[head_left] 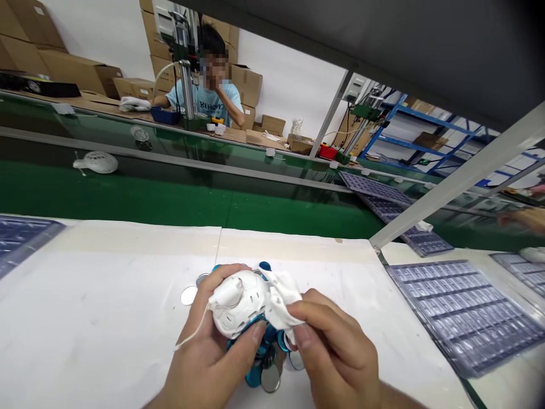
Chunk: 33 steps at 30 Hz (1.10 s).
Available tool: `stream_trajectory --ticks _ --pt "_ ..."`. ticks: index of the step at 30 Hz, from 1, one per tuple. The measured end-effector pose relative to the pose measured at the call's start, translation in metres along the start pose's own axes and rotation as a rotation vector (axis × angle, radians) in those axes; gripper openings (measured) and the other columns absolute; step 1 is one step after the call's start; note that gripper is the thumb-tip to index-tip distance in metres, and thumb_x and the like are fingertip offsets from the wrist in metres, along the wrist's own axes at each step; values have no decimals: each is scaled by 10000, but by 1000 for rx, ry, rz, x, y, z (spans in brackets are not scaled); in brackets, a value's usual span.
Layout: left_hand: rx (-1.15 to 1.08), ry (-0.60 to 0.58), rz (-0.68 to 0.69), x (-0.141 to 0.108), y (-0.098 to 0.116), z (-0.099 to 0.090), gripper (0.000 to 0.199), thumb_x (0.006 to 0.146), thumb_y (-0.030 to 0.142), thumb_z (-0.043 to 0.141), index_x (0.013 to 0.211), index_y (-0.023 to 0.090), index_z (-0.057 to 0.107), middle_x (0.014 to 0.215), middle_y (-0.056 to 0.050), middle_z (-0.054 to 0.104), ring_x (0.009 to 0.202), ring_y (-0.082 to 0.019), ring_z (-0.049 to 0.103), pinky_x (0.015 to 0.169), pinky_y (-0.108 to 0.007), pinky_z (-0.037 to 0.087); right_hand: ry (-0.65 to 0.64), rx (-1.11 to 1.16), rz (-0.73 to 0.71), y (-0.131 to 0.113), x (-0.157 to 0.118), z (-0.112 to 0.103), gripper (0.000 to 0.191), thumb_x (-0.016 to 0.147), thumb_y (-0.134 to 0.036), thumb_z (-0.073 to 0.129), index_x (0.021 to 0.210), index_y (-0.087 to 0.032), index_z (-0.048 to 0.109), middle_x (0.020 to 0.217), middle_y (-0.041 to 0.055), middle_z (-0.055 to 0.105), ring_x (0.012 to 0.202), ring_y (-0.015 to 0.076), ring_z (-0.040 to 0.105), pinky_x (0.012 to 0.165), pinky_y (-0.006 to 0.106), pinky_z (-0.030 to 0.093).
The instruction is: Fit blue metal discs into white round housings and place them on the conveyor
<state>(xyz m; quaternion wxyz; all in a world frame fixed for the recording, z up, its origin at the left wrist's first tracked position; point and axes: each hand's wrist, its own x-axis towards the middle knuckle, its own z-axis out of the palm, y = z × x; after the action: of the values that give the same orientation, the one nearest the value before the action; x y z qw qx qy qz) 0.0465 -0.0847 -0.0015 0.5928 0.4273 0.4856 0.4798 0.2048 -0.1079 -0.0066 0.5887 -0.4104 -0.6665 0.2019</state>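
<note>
My left hand (217, 346) is wrapped around a white handheld fan (238, 304), a rounded plastic body with slots and a thin white cord trailing over my fingers. A strip of blue shows along its lower edge by my left thumb. Between the thumb and fingers of my right hand (336, 341) is a bunched white cloth (283, 298), pressed against the fan's right side. Beneath both hands lies a pile of round discs (270, 378), some mirror-like silver and some shiny blue; my hands hide part of it.
A green conveyor belt (179, 199) runs behind the white work surface (106, 307), carrying another white fan (100, 163). Clear plastic trays (468, 312) lie at the right, another tray (21, 238) at the left. A slanted metal post (451, 182) rises at right. A person (217, 91) sits across.
</note>
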Motion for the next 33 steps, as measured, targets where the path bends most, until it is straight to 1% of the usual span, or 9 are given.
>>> stream_trajectory --ticks 4,7,9,12,15,17,20,26,33 --pt "54 -22 15 0 -5 -3 503 783 371 739 1243 327 541 1173 -11 664 856 -187 676 722 -265 559 -61 -167 -146 -2 -1 11 422 853 -17 512 1196 -206 671 775 38 617 611 147 572 501 239 468" --pt "-42 -78 -10 1 -6 -4 537 790 405 753 1270 321 527 1200 -19 666 897 -192 665 763 -280 547 -22 -186 -174 1 -5 17 416 893 -53 515 1253 -204 656 828 73 651 683 177 615 540 262 506" --pt "-123 -120 -46 1 -6 -4 591 784 442 768 1296 321 499 1141 -24 689 858 -190 663 761 -292 544 -39 26 -56 3 -7 17 335 940 -114 536 1219 -232 680 829 62 653 642 161 613 532 261 510" --pt "-198 -188 -160 1 -6 -6 705 773 467 783 1364 328 425 970 -29 716 821 -219 667 684 -301 522 -61 500 332 7 -7 11 145 992 -292 583 1054 -235 702 666 -6 611 487 118 554 465 238 472" --pt "-240 -216 -237 6 -5 -9 738 785 512 752 1392 304 388 783 -3 691 755 -209 629 663 -284 495 25 721 580 11 -1 3 253 970 -444 622 897 -203 641 514 -57 532 388 88 451 392 189 362" --pt "-305 -247 -266 12 -3 -10 643 816 520 707 1346 287 429 750 5 678 678 -174 587 652 -259 486 74 715 623 14 4 -2 338 954 -499 628 802 -198 601 512 -60 510 383 74 395 373 170 298" --pt "-384 -297 -291 20 1 -11 417 896 466 618 1225 226 530 782 -33 691 608 -145 552 608 -243 489 131 633 673 18 13 -6 438 928 -546 639 672 -204 544 542 -47 480 438 93 381 397 201 322" --pt "-486 -184 -366 30 0 -12 288 965 430 539 1102 183 596 754 -57 674 653 -191 621 507 -244 512 171 567 768 34 28 -13 571 910 -644 584 564 -203 477 517 -31 451 464 111 393 433 242 334" --pt "-509 -242 -382 27 5 -11 348 965 465 504 1156 178 552 814 -84 714 621 -189 634 612 -299 557 169 301 552 37 30 -27 170 937 -371 667 923 -210 617 735 -27 584 612 119 551 568 234 466"
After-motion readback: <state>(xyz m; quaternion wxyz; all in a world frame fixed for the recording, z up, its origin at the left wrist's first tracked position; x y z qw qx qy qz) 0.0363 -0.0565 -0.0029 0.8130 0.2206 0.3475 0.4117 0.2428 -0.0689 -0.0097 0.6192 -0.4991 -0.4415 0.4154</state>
